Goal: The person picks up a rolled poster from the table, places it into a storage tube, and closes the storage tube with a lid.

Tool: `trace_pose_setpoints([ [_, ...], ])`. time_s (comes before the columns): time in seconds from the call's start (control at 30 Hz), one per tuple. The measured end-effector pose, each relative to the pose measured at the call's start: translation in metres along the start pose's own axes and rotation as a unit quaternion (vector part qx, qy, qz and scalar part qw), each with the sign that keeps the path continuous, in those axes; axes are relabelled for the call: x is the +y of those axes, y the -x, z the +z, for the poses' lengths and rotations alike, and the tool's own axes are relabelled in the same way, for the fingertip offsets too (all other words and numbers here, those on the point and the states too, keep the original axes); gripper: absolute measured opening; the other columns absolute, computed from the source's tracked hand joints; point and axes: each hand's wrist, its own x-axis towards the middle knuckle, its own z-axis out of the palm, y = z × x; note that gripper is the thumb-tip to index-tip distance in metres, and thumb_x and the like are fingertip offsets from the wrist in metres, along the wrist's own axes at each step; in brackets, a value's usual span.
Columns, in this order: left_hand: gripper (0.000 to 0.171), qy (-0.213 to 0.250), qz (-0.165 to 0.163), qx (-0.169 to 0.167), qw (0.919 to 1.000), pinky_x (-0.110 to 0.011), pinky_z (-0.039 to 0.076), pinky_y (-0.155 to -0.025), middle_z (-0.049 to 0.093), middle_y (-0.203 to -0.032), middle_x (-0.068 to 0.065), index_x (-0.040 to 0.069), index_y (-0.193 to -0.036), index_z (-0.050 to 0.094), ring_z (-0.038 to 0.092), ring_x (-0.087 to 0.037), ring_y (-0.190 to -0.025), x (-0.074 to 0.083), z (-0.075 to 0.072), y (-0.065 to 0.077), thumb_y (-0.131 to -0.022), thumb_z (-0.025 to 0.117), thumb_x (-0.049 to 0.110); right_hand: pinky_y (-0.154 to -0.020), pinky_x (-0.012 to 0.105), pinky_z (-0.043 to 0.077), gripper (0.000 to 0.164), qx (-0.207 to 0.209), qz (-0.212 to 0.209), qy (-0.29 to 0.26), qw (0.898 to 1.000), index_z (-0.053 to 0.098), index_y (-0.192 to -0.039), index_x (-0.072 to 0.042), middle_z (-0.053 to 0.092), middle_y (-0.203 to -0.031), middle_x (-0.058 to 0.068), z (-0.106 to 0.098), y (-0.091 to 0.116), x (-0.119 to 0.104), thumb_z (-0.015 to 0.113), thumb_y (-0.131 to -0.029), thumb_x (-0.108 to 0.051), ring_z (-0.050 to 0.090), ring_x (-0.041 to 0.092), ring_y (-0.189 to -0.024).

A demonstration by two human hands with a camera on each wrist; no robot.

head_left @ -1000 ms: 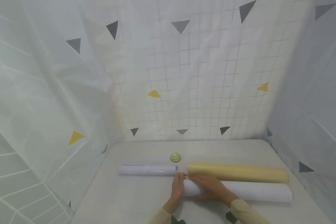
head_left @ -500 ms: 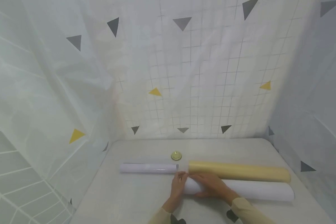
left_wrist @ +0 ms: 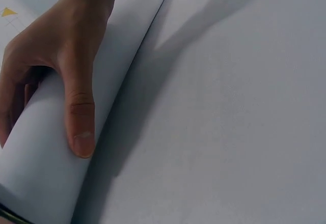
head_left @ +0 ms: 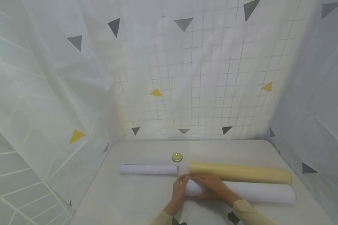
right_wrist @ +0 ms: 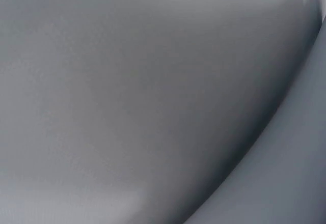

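A thick roll of white paper lies sideways on the white table. My right hand grips it near its left end; in the left wrist view the right thumb lies along the near side and the fingers reach over the far side. At that end my left hand has bent fingers pinching a thin yellowish band. A dark curved strip with a yellowish line crosses the roll's end in the left wrist view. The right wrist view is a blurred close-up of grey-white surfaces.
A yellow-tan paper roll lies just behind the white one. A thinner white roll in shiny wrap lies to the left. Behind them sits a small round gold-coloured disc. White sheeting with triangles surrounds the table.
My left fingers have curled in toward the roll's end, and the yellowish band has come into sight between them. My right hand stays in place on the roll.
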Motion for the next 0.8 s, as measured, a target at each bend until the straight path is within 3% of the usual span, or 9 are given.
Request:
trace_pose_setpoints([
  [0.13,0.036,0.000,-0.001,-0.009,1.0000,-0.044,0.050,-0.102,0.069,-0.128,-0.016,0.010,-0.122,0.068,0.063,-0.033,-0.119,0.0002,0.0013,0.0022,-0.098,0.063,0.036,-0.088,0.040,0.061,0.083,-0.002,0.001,0.004,1.000,0.064,-0.133,-0.014,0.073,-0.126,0.001,-0.0011,0.0004,-0.0006,0.091,-0.064,-0.051,0.073,0.018,-0.108],
  [0.27,0.045,-0.017,-0.028,-0.006,0.9995,-0.047,0.052,-0.100,0.065,-0.131,-0.019,0.011,-0.125,0.065,0.063,-0.032,-0.117,0.0015,0.0030,0.0040,-0.094,0.066,0.043,-0.089,0.040,0.061,0.081,-0.015,0.015,0.014,1.000,0.063,-0.133,-0.017,0.073,-0.126,-0.001,-0.0016,0.0011,-0.0005,0.090,-0.065,-0.052,0.072,0.017,-0.108],
  [0.43,0.040,-0.030,-0.034,0.004,0.9990,-0.049,0.051,-0.102,0.068,-0.127,-0.018,0.009,-0.111,0.068,0.063,-0.032,-0.117,0.0028,0.0035,0.0054,-0.092,0.067,0.044,-0.087,0.039,0.061,0.079,-0.020,0.023,0.015,0.999,0.063,-0.132,-0.019,0.073,-0.123,-0.004,-0.0009,0.0018,-0.0007,0.091,-0.065,-0.051,0.072,0.016,-0.105],
  [0.63,0.036,-0.031,-0.017,-0.021,0.9992,-0.039,0.050,-0.094,0.068,-0.122,-0.013,0.012,-0.108,0.064,0.061,-0.024,-0.111,0.0046,0.0013,0.0032,-0.094,0.064,0.045,-0.086,0.037,0.061,0.081,-0.014,0.025,0.018,0.999,0.062,-0.133,-0.020,0.073,-0.122,-0.004,-0.0032,0.0022,-0.0017,0.090,-0.065,-0.053,0.072,0.014,-0.103],
  [0.8,0.039,-0.025,-0.025,-0.045,0.9984,-0.043,0.050,-0.100,0.065,-0.127,-0.013,0.013,-0.112,0.061,0.060,-0.024,-0.115,0.0035,0.0006,-0.0008,-0.095,0.060,0.049,-0.086,0.038,0.061,0.083,-0.009,0.030,0.020,0.999,0.061,-0.135,-0.021,0.073,-0.123,-0.002,-0.0054,0.0008,-0.0022,0.091,-0.064,-0.052,0.072,0.016,-0.103],
])
